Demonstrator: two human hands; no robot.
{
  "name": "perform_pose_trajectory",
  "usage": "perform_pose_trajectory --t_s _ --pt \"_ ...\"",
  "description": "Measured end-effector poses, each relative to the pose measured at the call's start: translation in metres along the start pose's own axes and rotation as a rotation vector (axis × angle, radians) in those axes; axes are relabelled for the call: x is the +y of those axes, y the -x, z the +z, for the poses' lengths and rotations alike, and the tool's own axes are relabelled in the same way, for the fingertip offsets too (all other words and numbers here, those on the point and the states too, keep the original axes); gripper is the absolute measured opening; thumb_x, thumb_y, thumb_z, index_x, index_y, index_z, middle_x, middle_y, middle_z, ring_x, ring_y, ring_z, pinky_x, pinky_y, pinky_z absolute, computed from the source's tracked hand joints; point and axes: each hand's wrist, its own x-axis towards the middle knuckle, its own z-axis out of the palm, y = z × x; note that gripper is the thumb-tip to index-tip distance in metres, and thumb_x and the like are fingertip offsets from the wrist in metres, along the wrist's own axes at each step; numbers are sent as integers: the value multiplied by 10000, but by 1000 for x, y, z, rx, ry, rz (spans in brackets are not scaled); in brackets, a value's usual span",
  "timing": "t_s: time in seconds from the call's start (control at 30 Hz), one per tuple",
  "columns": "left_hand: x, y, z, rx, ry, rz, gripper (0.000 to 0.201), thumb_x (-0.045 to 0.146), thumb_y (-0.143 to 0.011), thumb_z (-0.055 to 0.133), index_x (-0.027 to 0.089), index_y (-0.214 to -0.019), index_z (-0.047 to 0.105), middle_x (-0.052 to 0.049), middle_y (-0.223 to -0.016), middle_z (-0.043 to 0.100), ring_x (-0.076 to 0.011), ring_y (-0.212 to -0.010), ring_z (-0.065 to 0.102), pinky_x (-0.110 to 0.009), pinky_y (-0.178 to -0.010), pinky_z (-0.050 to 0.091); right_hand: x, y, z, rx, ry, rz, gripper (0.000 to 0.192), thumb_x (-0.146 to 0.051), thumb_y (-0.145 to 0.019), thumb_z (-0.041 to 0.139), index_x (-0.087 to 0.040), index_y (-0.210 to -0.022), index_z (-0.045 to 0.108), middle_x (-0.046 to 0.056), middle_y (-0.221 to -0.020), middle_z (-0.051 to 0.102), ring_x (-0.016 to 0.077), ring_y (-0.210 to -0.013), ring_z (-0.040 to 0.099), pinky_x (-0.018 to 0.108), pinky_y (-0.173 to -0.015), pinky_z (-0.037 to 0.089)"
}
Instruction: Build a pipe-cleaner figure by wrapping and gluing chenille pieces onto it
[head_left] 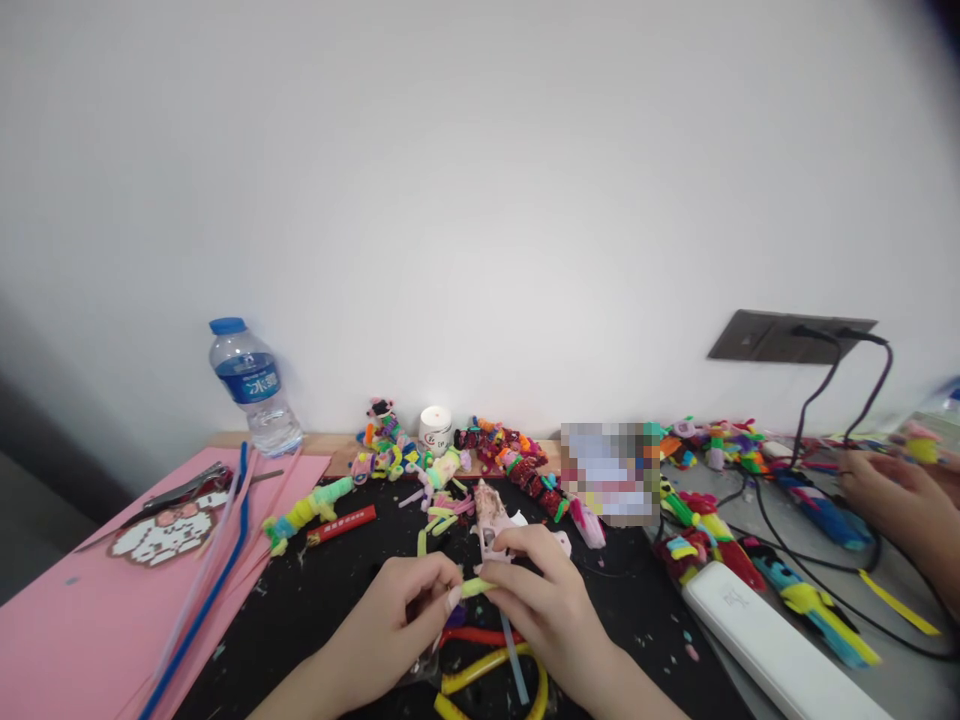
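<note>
Left hand: the left hand (397, 615) is low in the middle. Its fingers pinch one end of a small green stick (475, 587).
Right hand: the right hand (536, 590) is just beside the left one. Its fingers pinch the other end of the green stick. The two hands almost touch.
Green stick: it is fuzzy and short. It sits between the two hands, held by both, just above the worktop (330, 600).
Glue gun: a pink glue gun (491, 515) lies just behind the right hand.
Under the hands: yellow sticks (480, 670), a red stick (480, 635) and a thin blue stick (514, 660) lie on the worktop below the hands.
Behind the hands: many small fuzzy toys (517, 460) in lots of colours lie in a row near the wall. A small white jar (436, 428) stands with them.
Left of the hands: a green and yellow fuzzy toy (304, 513) and a red pen (341, 525) lie near. Farther left is a pink sheet (75, 610) with a Santa picture (169, 528), long blue sticks (217, 580) and pliers (180, 490) on it. A water bottle (255, 385) stands behind the sheet.
Right of the hands: a white box (772, 645) lies on the worktop, near more fuzzy toys. Black cords (817, 400) go up to a plug plate (787, 335) on the wall.
Other person: another person's hand (892, 500) rests on the worktop, far to the right, well apart from the two hands.
</note>
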Motion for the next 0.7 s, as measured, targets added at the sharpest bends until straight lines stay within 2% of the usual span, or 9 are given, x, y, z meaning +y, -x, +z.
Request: perform_pose_trajectory --t_s 0.2,0.4,0.6,0.7 --pt "-1 0 0 -10 -8 -5 243 291 -892 396 149 -731 510 61 -538 445 -93 -510 423 -182 -532 324 2 1 0 -35 11 2 161 -160 -844 528 -201 -964 626 73 -964 565 179 -885 531 291 -750 457" --pt "1 1 -3 15 -127 38 210 268 -885 403 159 -775 545 40 -589 475 -108 -559 440 -187 -549 329 2 0 1 -14 17 13 153 -172 -846 524 -205 -952 629 65 -938 572 167 -869 544 274 -734 472" --pt "-3 3 -4 50 -174 81 135 246 -858 446 182 -923 545 26 -681 514 -96 -524 438 -173 -500 343 3 1 1 4 10 50 154 -153 -841 522 -199 -939 632 75 -946 561 161 -810 543 276 -689 473" --pt "-5 3 -4 61 -226 122 179 242 -836 502 200 -1007 533 22 -749 572 -83 -501 456 -170 -515 379 4 2 2 3 2 46 157 -153 -841 518 -200 -935 635 77 -946 562 167 -817 546 278 -688 476"
